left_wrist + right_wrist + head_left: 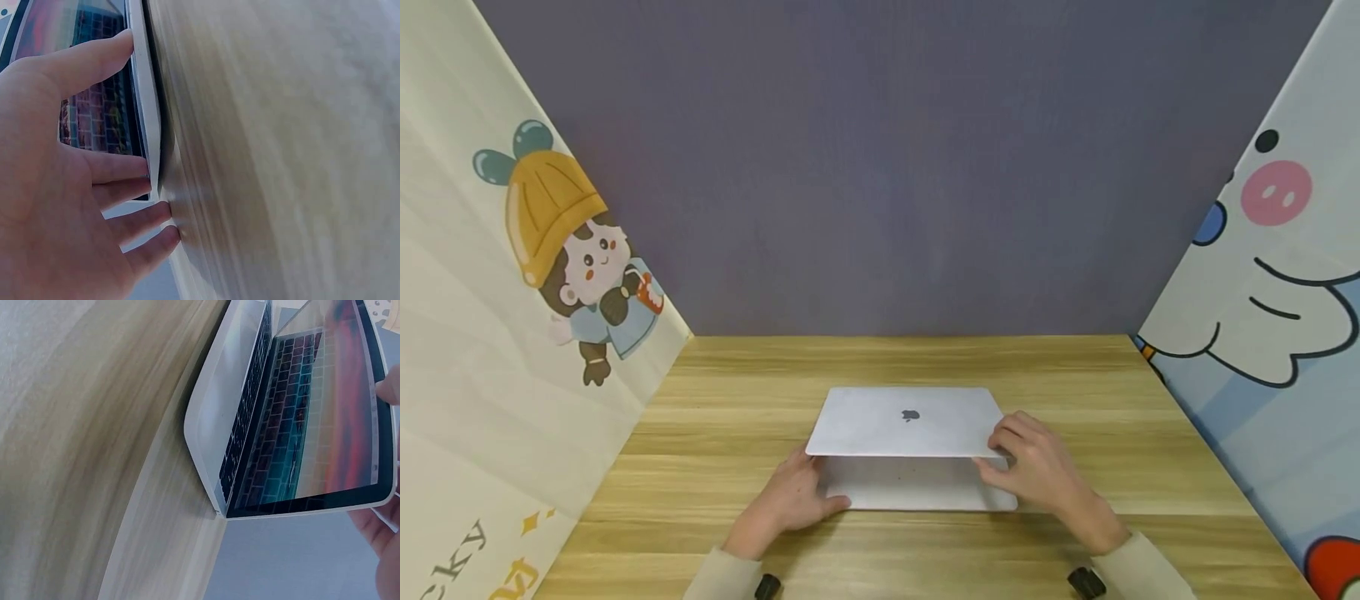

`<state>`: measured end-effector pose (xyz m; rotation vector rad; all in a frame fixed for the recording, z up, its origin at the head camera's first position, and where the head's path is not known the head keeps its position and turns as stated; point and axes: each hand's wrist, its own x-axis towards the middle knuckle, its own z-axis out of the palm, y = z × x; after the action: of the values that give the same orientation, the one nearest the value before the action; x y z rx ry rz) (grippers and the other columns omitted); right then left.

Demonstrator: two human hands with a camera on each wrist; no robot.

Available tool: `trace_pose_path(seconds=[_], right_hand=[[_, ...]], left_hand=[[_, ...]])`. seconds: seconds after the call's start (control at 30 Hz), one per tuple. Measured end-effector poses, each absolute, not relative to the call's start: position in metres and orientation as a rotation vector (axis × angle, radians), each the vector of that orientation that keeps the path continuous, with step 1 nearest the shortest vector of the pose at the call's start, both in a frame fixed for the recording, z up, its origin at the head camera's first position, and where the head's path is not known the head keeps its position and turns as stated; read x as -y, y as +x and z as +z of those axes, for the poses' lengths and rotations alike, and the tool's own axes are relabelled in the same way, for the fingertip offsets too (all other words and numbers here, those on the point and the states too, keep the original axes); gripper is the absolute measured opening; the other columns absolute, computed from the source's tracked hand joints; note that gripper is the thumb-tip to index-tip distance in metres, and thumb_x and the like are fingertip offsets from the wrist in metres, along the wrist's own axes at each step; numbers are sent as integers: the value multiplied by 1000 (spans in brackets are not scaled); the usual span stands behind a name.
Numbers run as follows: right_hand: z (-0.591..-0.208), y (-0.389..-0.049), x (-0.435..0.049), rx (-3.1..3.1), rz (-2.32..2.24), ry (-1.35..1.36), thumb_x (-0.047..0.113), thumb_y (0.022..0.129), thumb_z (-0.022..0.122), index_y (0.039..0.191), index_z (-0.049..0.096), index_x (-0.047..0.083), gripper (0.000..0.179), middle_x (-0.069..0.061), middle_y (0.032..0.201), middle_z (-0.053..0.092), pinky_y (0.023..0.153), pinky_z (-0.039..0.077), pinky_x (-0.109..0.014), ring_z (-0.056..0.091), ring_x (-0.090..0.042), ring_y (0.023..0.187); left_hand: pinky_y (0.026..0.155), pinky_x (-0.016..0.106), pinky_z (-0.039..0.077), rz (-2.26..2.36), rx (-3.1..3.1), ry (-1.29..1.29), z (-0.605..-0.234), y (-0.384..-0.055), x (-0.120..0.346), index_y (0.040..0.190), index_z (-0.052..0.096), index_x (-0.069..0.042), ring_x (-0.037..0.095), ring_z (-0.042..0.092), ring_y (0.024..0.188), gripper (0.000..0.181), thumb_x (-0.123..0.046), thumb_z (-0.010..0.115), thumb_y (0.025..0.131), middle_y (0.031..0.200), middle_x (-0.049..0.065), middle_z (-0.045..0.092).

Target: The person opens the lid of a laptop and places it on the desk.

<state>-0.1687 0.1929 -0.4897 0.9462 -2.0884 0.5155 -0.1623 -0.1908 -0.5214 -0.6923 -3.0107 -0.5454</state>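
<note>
From my seat I see two hands on one laptop [910, 442], which sits between them. My right hand [1037, 462] comes in from its own side, wrist low, pinching the lid's corner: thumb against the screen [344, 419] border, fingers curled over the outer face. The lid is partly raised, with one keyboard [275, 425] beneath that pinch. My left hand [795, 493] grasps nothing; its fingers lie fairly straight along the side of the base [917, 485], thumb touching the front edge, well across from the right grip. Behind the hands I count two pale sleeves [724, 575] and two dark wrist pieces [767, 587] (one per arm). One wooden table [917, 558] lies under both hands; one logo [910, 415] marks the lid, left of the pinch.
</note>
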Motion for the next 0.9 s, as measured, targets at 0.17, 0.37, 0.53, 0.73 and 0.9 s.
trace_pose_path(seconds=[0.17,0.37,0.53,0.73,0.9], right_hand=[[-487,-168,-190,2089,524,927,46,94,60,72,66,12,41,3,76,61,58,50,-27,55,-13,68],[-484,-169,-188,2061,530,908,46,95,61,70,64,11,44,3,73,61,55,49,-26,54,-14,65],[-482,-171,-187,2051,539,893,47,95,62,69,65,9,46,3,70,61,53,49,-26,54,-14,63],[-476,-173,-188,2074,528,860,48,92,66,68,67,7,47,0,69,63,53,52,-27,57,-16,62],[-472,-175,-188,2073,518,822,53,93,63,68,68,7,52,0,68,63,51,50,-27,55,-15,61]], left_hand=[[108,58,43,-526,3021,-660,-520,-161,189,155,34,3,45,43,138,104,-55,78,80,153,24,45],[108,61,42,-510,3035,-646,-517,-161,187,155,32,6,47,37,142,110,-59,78,79,157,25,38],[107,64,41,-528,3058,-616,-515,-161,186,155,34,5,46,34,144,109,-58,79,78,159,21,36],[109,62,39,-513,3080,-618,-515,-163,186,149,40,10,45,36,143,106,-61,77,80,158,21,37],[111,62,37,-501,3091,-614,-518,-164,186,147,42,12,45,37,142,104,-61,75,81,157,23,37]])
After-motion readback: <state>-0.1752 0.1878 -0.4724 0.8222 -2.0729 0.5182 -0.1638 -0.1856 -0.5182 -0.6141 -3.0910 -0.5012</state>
